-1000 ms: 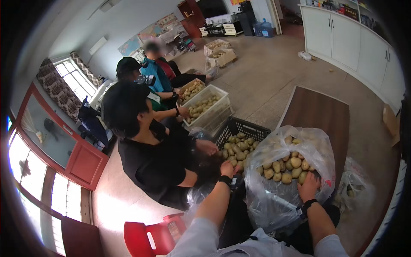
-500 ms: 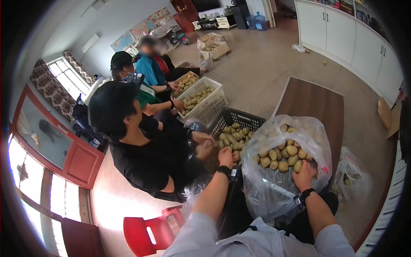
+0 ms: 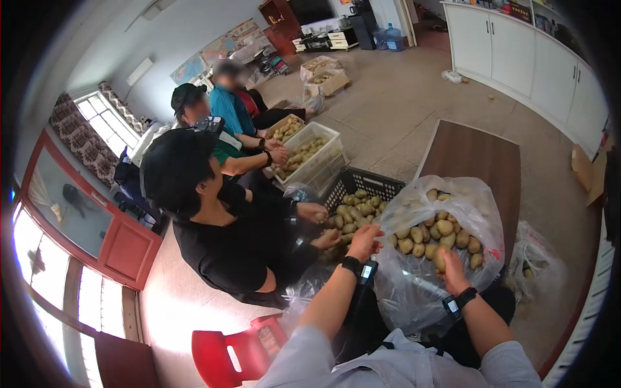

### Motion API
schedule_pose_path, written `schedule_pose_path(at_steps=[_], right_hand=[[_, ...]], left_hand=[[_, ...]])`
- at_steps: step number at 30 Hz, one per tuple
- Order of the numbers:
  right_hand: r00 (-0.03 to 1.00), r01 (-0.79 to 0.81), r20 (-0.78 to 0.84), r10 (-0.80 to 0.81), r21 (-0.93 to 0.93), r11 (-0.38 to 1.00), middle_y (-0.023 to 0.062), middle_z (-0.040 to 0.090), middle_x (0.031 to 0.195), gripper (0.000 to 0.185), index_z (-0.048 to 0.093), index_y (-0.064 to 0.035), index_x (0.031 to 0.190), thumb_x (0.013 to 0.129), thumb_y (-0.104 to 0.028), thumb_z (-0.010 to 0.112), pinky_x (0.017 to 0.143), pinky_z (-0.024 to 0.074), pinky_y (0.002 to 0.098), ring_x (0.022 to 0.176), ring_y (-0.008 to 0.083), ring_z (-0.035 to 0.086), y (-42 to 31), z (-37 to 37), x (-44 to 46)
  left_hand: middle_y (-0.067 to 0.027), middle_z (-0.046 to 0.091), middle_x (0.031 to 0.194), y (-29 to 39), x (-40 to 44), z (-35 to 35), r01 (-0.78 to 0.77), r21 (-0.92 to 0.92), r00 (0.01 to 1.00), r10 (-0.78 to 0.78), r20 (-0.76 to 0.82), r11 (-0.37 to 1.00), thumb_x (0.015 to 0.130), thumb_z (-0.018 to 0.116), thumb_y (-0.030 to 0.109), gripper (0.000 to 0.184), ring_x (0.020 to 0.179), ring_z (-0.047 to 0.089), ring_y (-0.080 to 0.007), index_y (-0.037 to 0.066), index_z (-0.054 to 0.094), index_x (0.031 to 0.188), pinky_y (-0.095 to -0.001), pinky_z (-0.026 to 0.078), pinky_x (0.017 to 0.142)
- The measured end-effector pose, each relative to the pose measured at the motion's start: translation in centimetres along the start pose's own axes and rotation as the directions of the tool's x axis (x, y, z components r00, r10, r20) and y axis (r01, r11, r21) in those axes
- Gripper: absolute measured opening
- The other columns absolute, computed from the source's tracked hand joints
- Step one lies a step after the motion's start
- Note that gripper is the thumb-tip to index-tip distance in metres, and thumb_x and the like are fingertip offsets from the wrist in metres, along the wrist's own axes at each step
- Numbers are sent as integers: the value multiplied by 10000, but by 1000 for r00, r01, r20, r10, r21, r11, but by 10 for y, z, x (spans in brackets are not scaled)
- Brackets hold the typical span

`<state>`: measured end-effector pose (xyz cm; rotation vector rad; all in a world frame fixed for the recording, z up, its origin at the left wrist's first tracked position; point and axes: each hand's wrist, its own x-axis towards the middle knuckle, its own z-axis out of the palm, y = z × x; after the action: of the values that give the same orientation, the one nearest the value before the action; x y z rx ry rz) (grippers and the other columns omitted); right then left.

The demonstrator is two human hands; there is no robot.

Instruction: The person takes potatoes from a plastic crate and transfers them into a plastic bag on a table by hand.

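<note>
Potatoes (image 3: 445, 227) lie inside a large clear plastic bag (image 3: 404, 297) before me. My right hand (image 3: 454, 270) is closed around one potato (image 3: 440, 258) at the bag's open mouth. At the bag's left edge, near the black crate (image 3: 337, 189), my left hand (image 3: 366, 242) is raised with its fingers curled; whether anything is in them is hidden. The black crate holds more potatoes (image 3: 357, 210). Beside it on the left, a co-worker's hands (image 3: 325, 239) are over its near side.
Three people sit in a row at left, the nearest in black (image 3: 226, 252). A white crate (image 3: 330, 152) of potatoes stands beyond the black one. A brown table (image 3: 475, 152) is behind the bag, a red chair (image 3: 226, 355) at lower left, another plastic bag (image 3: 537, 265) at right.
My right hand has lifted a potato off the pile and moved slightly left. My left hand has moved right, from the black crate toward the bag. The nearest co-worker's hands have moved apart.
</note>
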<state>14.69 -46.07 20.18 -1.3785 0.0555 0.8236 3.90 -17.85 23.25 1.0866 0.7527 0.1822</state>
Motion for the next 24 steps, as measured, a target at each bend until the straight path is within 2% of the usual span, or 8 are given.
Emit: schedule_pose_path(at_steps=[3,7,9,11,15,16,20,24], right_hand=[[989,3,150,-18,97,995,33,553,978,324,506,-134,1147,921,-360,560,562,466,272,738,137,538,-3,14,-1],[948,-5,317,4,1,1000,22,524,1060,339,491,-122,1173,899,-279,614,581,459,243,810,109,514,-22,36,-20],[952,35,306,-28,-18,999,10,543,990,315,514,-107,1159,884,-209,629,569,456,239,751,95,522,-27,46,-25],[899,103,436,-36,-132,986,7,558,852,358,516,-61,1140,839,-181,669,533,452,252,639,101,532,-24,51,-19],[863,128,504,-32,-156,979,0,562,821,313,548,-29,1083,861,-202,684,508,440,240,603,84,520,-24,68,-24],[857,143,513,-50,-144,979,0,562,811,327,556,-26,1072,883,-267,670,500,435,238,600,83,517,-27,70,-28],[855,167,516,-47,-190,967,4,555,772,345,561,-25,1071,909,-321,632,487,430,237,591,86,515,-30,76,-29],[903,178,425,-56,-253,951,9,530,704,359,560,-30,1020,936,-379,582,461,409,240,558,89,493,-24,77,-22]], left_hand=[[-98,598,1036,6,-8,5,32,50,998,-34,51,998,912,585,328,402,581,574,-176,51,495,1190,-284,428,469],[-101,587,1042,8,-15,17,88,92,988,-99,121,992,895,612,368,428,598,583,-183,61,495,1169,-287,427,476],[-102,588,1059,5,-13,18,89,118,981,-107,164,989,886,624,385,456,651,602,-190,67,498,1188,-287,440,493],[-101,589,1068,2,-12,21,94,173,970,-130,207,980,882,628,409,487,749,614,-199,73,503,1211,-305,467,533],[-107,583,1116,-3,-8,24,116,202,952,-167,257,973,890,606,451,522,837,612,-222,75,502,1238,-338,503,604],[-110,576,1140,-1,-12,27,120,237,942,-186,280,964,893,593,468,531,872,607,-233,76,503,1240,-357,511,633],[-106,557,1177,18,-34,42,167,347,896,-289,337,923,899,571,504,557,951,584,-252,79,497,1251,-400,523,691],[-86,567,1121,15,-33,42,160,375,877,-306,370,913,891,582,512,556,945,576,-240,85,500,1238,-401,510,653]])
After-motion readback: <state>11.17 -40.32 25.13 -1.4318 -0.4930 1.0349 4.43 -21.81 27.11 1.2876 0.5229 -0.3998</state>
